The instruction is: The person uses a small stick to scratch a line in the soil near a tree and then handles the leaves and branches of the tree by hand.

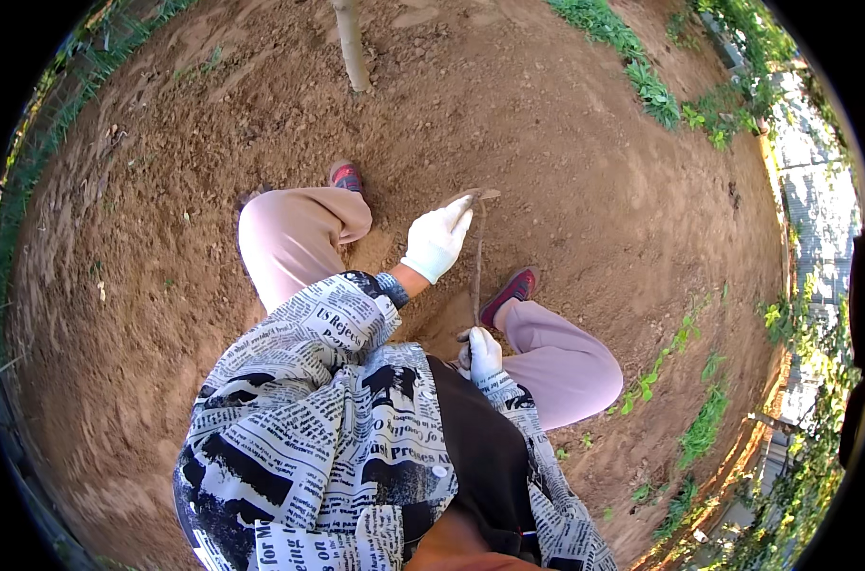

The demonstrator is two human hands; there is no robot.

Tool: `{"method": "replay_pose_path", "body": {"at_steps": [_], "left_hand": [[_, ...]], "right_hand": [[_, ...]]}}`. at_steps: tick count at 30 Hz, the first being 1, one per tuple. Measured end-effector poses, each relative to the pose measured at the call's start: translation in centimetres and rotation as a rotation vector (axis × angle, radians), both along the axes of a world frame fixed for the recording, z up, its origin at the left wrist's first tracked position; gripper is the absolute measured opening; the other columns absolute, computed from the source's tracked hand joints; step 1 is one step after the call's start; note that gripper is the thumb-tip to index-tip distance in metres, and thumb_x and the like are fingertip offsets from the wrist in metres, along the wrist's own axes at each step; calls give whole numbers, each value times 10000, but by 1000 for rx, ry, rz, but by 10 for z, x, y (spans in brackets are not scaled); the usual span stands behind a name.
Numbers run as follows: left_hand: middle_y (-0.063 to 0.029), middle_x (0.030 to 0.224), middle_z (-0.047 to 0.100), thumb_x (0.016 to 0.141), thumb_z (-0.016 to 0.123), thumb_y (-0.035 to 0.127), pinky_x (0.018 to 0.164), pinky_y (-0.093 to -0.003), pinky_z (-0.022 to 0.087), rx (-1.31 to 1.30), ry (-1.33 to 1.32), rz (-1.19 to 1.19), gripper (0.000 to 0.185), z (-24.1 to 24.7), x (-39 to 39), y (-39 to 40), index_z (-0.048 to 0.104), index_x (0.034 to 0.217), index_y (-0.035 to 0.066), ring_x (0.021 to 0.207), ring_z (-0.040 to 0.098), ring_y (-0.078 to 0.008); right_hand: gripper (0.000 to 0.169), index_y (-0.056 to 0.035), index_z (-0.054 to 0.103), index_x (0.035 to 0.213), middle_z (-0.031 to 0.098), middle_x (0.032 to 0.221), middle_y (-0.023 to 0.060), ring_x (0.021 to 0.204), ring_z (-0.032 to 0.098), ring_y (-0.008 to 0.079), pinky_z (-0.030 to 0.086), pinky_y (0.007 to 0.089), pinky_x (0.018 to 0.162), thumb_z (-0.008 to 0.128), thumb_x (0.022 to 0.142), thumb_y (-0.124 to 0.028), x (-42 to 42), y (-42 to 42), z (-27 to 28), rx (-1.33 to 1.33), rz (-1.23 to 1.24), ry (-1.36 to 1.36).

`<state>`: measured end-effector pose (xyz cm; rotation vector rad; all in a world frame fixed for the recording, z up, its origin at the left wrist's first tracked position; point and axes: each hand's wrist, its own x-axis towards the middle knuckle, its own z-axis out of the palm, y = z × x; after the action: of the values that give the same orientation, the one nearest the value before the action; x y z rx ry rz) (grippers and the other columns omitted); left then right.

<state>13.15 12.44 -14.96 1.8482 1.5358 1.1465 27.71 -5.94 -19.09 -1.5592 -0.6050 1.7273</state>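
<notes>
A small hand hoe with a thin wooden handle (pixel 478 260) lies lengthwise between my bent legs, pointing away from me. Around its near end, close to my waist, my right hand (pixel 484 355) is closed in a white glove with darkened fingers. My left hand (pixel 436 239), also in a white glove, reaches across to the far end and grips the hoe's head, its fingers partly covering the metal. The visible part of the blade (pixel 489 193) sticks out past my fingertips. Beneath the tool is loose brown soil (pixel 582 214).
A slim tree trunk (pixel 352 50) rises from the ground ahead. My left shoe (pixel 345 176) and right shoe (pixel 511 294) rest on the soil. Green weeds (pixel 650 93) grow at the upper right, and a leafy vine (pixel 650 382) trails beside my right knee. A pale wall (pixel 821 235) borders the right.
</notes>
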Motion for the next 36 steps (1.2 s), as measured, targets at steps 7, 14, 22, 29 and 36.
{"method": "replay_pose_path", "body": {"at_steps": [7,14,22,29,36], "left_hand": [[-172,884,637,859,551,189,664,-372,499,2,-56,-260,250,32,19,-38,606,1072,69,779,625,-312],[-179,796,631,879,505,229,613,-408,490,13,-37,92,267,2,-12,-6,603,1069,69,705,614,-332],[-132,853,647,860,541,236,619,-360,503,14,139,-305,252,24,9,-26,610,1079,134,723,629,-278],[-195,810,630,870,523,221,644,-400,494,-45,-54,2,267,6,-15,-15,600,1065,56,744,616,-339],[-180,862,636,867,531,230,656,-396,498,-59,-10,-69,272,3,-23,-7,603,1069,62,750,619,-333]], "right_hand": [[296,-57,504,849,385,458,25,318,317,106,244,255,290,434,932,-332,0,-1,-12,32,68,-101],[283,-60,505,845,383,460,22,319,317,105,238,252,290,429,937,-317,7,-1,-3,-56,1,55],[329,-33,511,812,424,462,44,338,364,118,284,255,342,443,932,-332,1,10,0,-126,44,-93],[281,-77,508,811,393,442,29,288,303,116,228,269,270,468,921,-332,0,7,-3,-134,-14,-100],[289,-58,508,787,414,467,15,333,374,98,259,247,299,483,914,-316,11,-1,-29,64,72,-244]]}}
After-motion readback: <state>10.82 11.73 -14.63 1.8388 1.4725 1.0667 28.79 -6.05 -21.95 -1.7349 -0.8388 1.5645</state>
